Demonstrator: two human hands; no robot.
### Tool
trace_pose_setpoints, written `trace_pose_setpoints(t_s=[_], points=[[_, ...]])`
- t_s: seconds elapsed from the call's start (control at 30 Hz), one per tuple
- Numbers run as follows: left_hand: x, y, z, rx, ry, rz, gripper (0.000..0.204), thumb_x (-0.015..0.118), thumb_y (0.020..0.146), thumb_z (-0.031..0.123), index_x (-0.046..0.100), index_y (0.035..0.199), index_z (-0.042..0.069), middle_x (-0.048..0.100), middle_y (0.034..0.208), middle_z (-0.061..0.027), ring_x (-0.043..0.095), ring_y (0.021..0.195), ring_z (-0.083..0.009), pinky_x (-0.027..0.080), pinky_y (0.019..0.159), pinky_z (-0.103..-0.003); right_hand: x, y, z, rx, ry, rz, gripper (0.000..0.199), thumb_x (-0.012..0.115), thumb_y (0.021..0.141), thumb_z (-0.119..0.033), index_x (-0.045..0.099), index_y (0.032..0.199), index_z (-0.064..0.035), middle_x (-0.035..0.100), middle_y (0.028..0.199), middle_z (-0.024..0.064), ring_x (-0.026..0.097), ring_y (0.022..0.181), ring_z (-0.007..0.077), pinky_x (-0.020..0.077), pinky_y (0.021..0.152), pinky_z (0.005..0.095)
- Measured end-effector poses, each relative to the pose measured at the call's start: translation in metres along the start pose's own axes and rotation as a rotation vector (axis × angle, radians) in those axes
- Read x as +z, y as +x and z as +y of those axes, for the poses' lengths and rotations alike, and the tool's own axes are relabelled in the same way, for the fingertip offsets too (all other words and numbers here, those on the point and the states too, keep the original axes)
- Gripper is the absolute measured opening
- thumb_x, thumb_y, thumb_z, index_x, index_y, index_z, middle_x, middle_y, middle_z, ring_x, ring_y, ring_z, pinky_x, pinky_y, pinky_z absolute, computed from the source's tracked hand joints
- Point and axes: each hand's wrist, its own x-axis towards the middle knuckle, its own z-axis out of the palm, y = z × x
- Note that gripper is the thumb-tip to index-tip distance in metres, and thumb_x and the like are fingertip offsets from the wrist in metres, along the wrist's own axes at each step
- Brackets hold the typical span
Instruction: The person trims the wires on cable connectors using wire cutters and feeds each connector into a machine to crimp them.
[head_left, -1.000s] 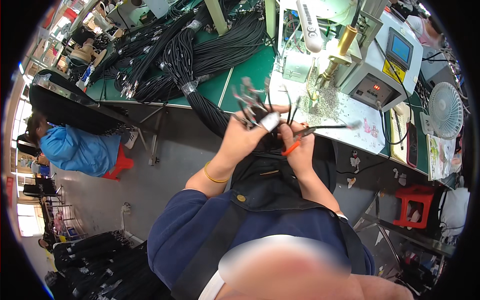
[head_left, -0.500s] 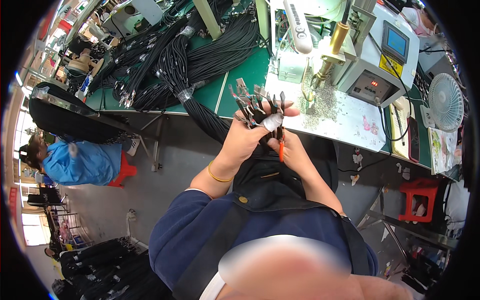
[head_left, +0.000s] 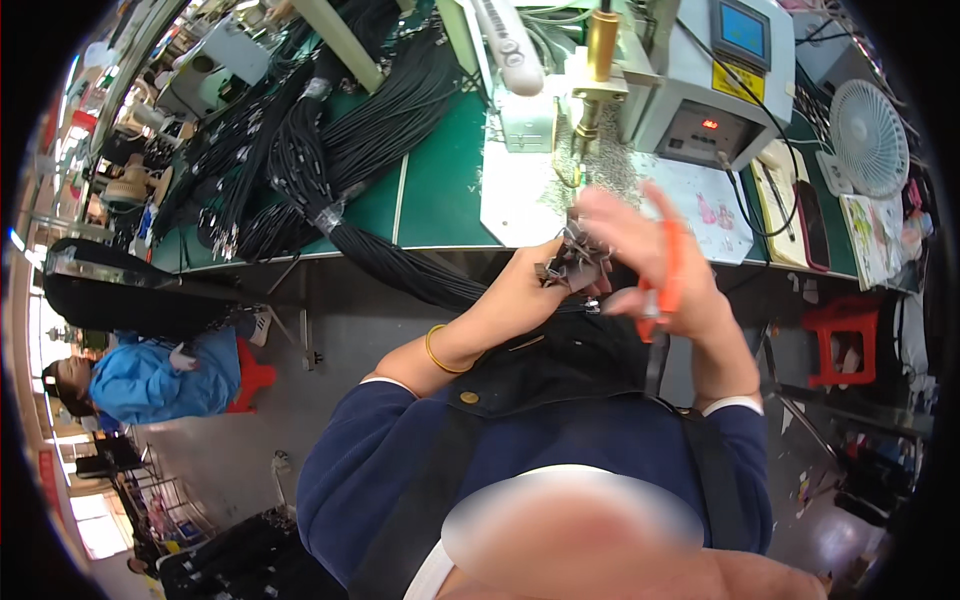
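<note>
My left hand (head_left: 530,290) is closed around a bunch of black cables with metal connector ends (head_left: 578,258), held in front of my apron just off the table edge. The connectors fan out in several directions above the fingers. Just to the right is my right hand (head_left: 665,265), raised and smeared by motion, with an orange-handled hand tool (head_left: 674,275) in it. Its dark blurred end points down toward me, and its exact kind is not clear. The right fingers reach over the connector ends; whether they touch them I cannot tell.
A thick bundle of black cables (head_left: 390,262) runs off the green table (head_left: 430,190) to my left. Ahead stand a brass-coloured press head (head_left: 602,45) and a grey control box (head_left: 705,120). A white fan (head_left: 868,135) and phone (head_left: 812,225) lie right. A person in blue (head_left: 165,375) sits left.
My right hand has come up and right from beneath the cable bunch, bringing the orange-handled tool with it. The left hand has shifted right and lower, with the connectors now tilted. The view has turned slightly.
</note>
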Motion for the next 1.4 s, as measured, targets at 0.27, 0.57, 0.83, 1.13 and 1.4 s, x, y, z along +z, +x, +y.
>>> trace_pose_setpoints(t_s=[0.27,0.57,0.83,1.13,1.4], points=[[0.006,0.008,-0.017,0.007,0.124,0.053,0.012,0.054,0.081,0.003,0.054,0.093,0.0,0.059,0.077,-0.0056,0.056,0.068,-0.0108,0.045,0.062,-0.025,-0.018,0.013,0.004,-0.106,-0.051,-0.151,0.057,0.061,0.073,-0.031,0.044,0.122,-0.0079,0.046,0.127,0.0073,0.043,0.118,0.0192,0.0266,0.102,0.0405],[0.002,0.012,-0.029,-0.105,-0.198,0.024,0.02,0.051,0.08,0.001,0.055,0.099,-0.003,0.06,0.09,-0.0089,0.06,0.074,-0.0155,0.049,0.064,-0.028,0.006,-0.003,0.013,-0.014,-0.006,-0.193,0.059,0.066,0.071,-0.028,0.044,0.121,-0.0074,0.044,0.128,0.0084,0.042,0.119,0.0215,0.028,0.101,0.0415],[0.002,0.015,-0.037,-0.069,-0.179,0.067,0.011,0.054,0.082,0.003,0.054,0.093,0.001,0.057,0.078,-0.0037,0.052,0.065,-0.0072,0.044,0.061,-0.022,0.017,-0.022,0.017,0.71,0.594,0.106,0.029,0.057,0.08,-0.006,0.053,0.109,-0.0008,0.061,0.094,0.012,0.059,0.084,0.0174,0.0423,0.079,0.0271],[0.0,0.018,-0.049,-0.046,-0.158,0.322,0.015,0.06,0.077,-0.002,0.059,0.092,-0.002,0.061,0.086,-0.0045,0.057,0.079,-0.0086,0.045,0.072,-0.022,0.055,-0.047,0.022,0.874,0.777,0.296,0.021,0.058,0.084,-0.018,0.06,0.083,0.0035,0.058,0.067,0.0056,0.051,0.06,0.009,0.0414,0.057,0.0218],[-0.001,0.022,-0.053,0.315,0.318,0.218,0.011,0.057,0.076,-0.008,0.054,0.084,-0.002,0.053,0.072,-0.003,0.051,0.068,-0.0103,0.041,0.064,-0.022,0.049,-0.035,0.039,1.251,1.548,-0.125,0.045,0.049,0.087,-0.04,0.054,0.077,0.0036,0.059,0.063,0.011,0.059,0.045,0.0174,0.0426,0.037,0.0227]])
